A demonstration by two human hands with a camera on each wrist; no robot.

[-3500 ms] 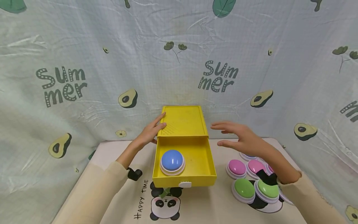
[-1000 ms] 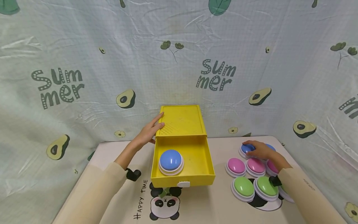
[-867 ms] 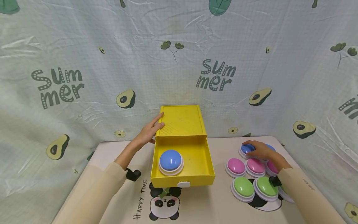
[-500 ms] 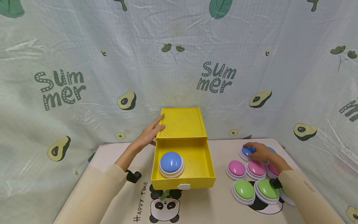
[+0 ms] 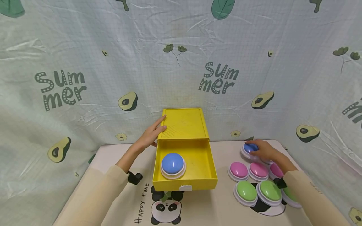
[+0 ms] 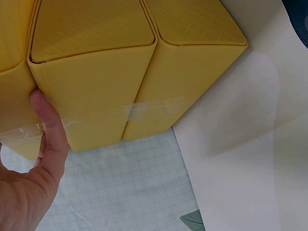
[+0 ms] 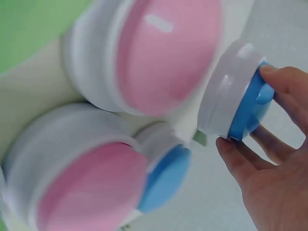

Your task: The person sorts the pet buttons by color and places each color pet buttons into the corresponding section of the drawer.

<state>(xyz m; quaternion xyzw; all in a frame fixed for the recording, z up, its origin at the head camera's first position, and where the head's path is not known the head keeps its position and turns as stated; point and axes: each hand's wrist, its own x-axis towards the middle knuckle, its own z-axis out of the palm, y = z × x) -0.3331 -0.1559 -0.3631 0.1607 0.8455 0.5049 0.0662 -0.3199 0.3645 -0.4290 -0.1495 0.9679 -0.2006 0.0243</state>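
Observation:
In the head view, a yellow drawer box (image 5: 185, 124) stands at the back of the table, its drawer (image 5: 200, 163) pulled out. One blue buzzer button (image 5: 173, 164) with a white base sits in the drawer's left part. My left hand (image 5: 149, 136) rests against the box's left side, fingers extended along its upper edge. My right hand (image 5: 263, 150) grips another blue buzzer button (image 7: 250, 101) by its dome, fingertips around the rim. In the right wrist view this button is tilted and stands apart from the others.
Pink buttons (image 5: 238, 170) and green buttons (image 5: 246, 191) lie in rows at the right, in front of the right hand. Another blue button (image 7: 166, 178) stands behind the pink ones in the right wrist view. A printed curtain (image 5: 181, 78) hangs right behind the box.
My right hand has gone from beside the box to the back of the button group, gripped a blue button and raised it slightly. The left hand has stayed on the box.

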